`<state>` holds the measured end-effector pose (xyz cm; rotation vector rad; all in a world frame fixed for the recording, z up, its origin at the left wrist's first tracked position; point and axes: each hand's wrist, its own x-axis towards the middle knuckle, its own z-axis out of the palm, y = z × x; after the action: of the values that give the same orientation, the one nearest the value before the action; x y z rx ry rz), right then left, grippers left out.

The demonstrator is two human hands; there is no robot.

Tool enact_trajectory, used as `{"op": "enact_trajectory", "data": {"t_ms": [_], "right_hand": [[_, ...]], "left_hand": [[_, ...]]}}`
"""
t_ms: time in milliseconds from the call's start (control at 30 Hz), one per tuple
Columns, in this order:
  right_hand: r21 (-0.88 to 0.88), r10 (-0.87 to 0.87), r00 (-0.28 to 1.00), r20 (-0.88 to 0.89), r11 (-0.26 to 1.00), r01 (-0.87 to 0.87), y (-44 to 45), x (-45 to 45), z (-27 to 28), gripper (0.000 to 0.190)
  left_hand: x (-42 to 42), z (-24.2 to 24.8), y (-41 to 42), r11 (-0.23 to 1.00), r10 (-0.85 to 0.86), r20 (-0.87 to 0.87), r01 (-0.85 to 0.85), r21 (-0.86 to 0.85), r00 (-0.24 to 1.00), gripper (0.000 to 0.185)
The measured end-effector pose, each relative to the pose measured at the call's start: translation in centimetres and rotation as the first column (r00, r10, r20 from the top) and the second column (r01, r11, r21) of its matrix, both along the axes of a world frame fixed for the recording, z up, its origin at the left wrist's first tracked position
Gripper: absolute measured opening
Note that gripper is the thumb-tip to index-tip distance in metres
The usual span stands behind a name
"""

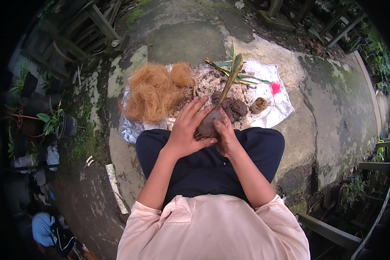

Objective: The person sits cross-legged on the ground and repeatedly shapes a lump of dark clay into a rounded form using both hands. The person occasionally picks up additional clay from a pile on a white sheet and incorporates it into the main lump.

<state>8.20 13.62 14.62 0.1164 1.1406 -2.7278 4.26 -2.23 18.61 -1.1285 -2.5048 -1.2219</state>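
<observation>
Between my two hands sits a smooth ball of dark mud, held above my lap. A single upright snake plant leaf rises from its top. My left hand cups the ball from the left, thumb along its lower side. Wet soil coats the fingers of my right hand, which press on the ball's right side. Just beyond the ball lies a lump of dark mud on a white woven sack.
Loose brown coconut fibre is heaped at left on clear plastic. Cut snake plant leaves, a small soil-filled cup and pink string lie on the sack. A potted plant stands far left; another person is at lower left.
</observation>
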Motion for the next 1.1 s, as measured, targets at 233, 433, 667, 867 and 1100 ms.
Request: {"op": "enact_trajectory", "data": {"t_ms": [233, 433, 667, 867, 1100], "right_hand": [[-0.049, 0.003, 1.000, 0.023, 0.999, -0.002, -0.6, 0.4, 0.1, 0.064], [0.004, 0.013, 0.997, 0.081, 1.000, -0.014, -1.0, 0.7, -0.5, 0.066], [0.011, -0.053, 0.998, 0.037, 0.999, 0.053, -1.7, 1.3, -0.7, 0.069], [0.155, -0.032, 0.999, -0.030, 0.987, 0.036, -0.6, 0.5, -3.0, 0.077], [0.671, -0.176, 0.980, -0.097, 0.715, 0.195, -1.3, -1.4, -5.0, 0.075]], "left_hand": [[0.4, -1.6, 0.4, 0.993, -0.060, 0.141, 0.045, 0.108, 0.988, 0.079], [0.2, -1.2, 0.3, 0.997, -0.018, 0.163, 0.007, 0.073, 0.986, 0.066], [1.5, -3.3, 1.4, 0.969, 0.132, 0.157, -0.161, 0.188, 0.979, 0.059], [1.5, -4.9, 1.0, 0.933, -0.050, 0.282, -0.056, 0.356, 0.958, 0.092], [1.4, -6.1, 3.0, 0.750, -0.058, 0.507, -0.297, 0.591, 0.860, 0.095]]}}
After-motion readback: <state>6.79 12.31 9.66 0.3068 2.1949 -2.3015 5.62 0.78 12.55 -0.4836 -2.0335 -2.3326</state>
